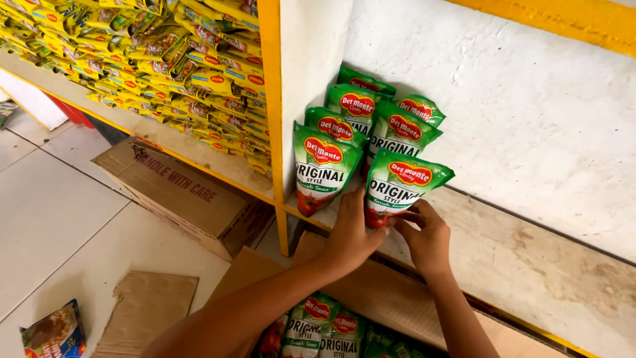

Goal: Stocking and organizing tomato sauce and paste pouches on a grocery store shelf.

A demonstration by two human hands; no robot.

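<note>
With our left hand (350, 235) and right hand (426, 237) gripping the green pouch (401, 187) on the shelf (530, 265), a nudge could topple its neighbours (322, 166).

Glossy plastic pouch (403, 187), rough worn shelf (530, 265)

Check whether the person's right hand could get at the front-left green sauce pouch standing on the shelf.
Probably yes. The right hand is at the neighbouring green stand-up sauce pouch, but the left hand lies between it and the front-left green sauce pouch, so it would have to cross over.
</note>
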